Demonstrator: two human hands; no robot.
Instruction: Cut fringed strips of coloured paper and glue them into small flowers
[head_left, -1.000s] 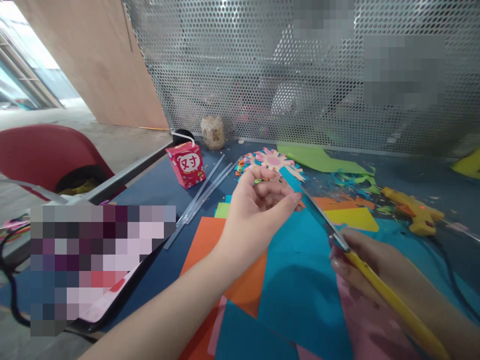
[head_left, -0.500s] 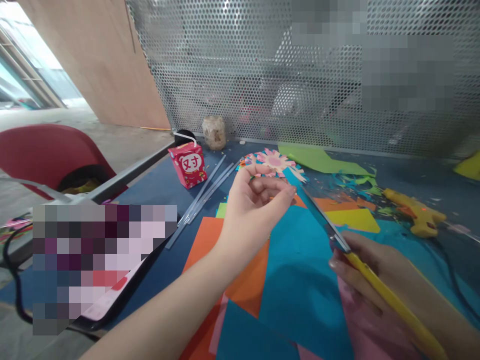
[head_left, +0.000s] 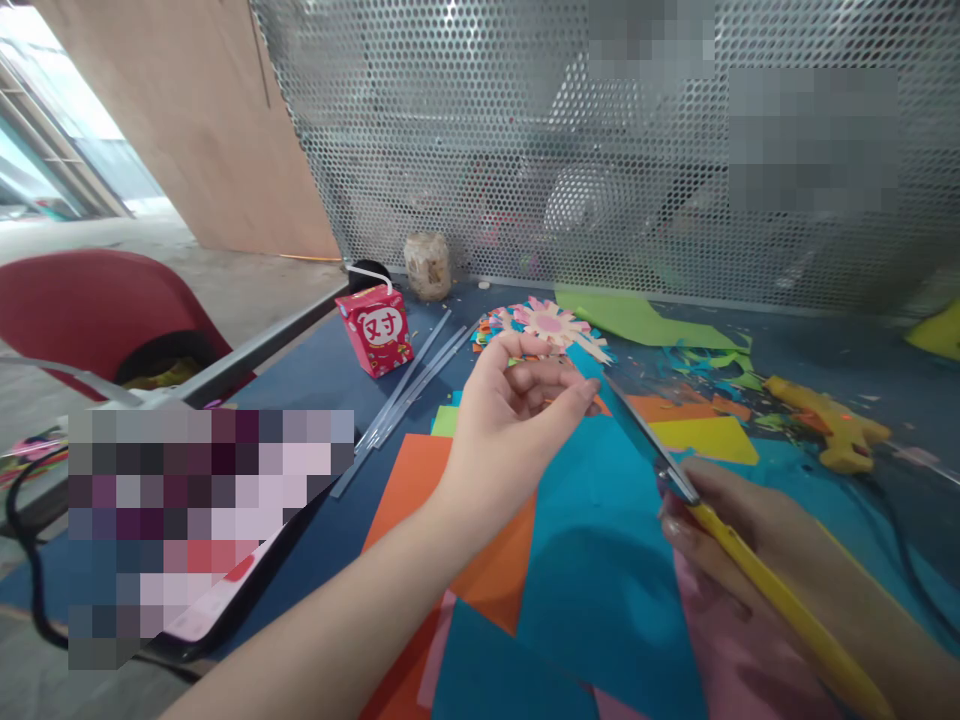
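Between thumb and fingers, my left hand (head_left: 517,420) pinches a narrow strip of blue paper (head_left: 583,362) above the table. My right hand (head_left: 742,550) grips yellow-handled scissors (head_left: 686,487), whose blades point up and left, right against the strip. Whether the blades are parted is hard to make out. Beneath both hands lie blue paper sheets (head_left: 607,500), with orange paper (head_left: 409,480) to their left and a yellow piece (head_left: 709,440) behind. Just beyond my left hand are pink and multicoloured fringed paper flowers (head_left: 551,318).
A red drink carton (head_left: 377,330) with a straw stands near clear glue sticks (head_left: 420,385). A yellow glue gun (head_left: 840,425) with a cord lies at right, by paper scraps. Behind are a jar (head_left: 428,266), green paper (head_left: 652,325) and a perforated metal screen (head_left: 465,130). A phone-like screen (head_left: 202,610) sits at left.
My left hand has shifted very slightly right and down with the blue strip. The scissors and right hand stay almost in the same place.
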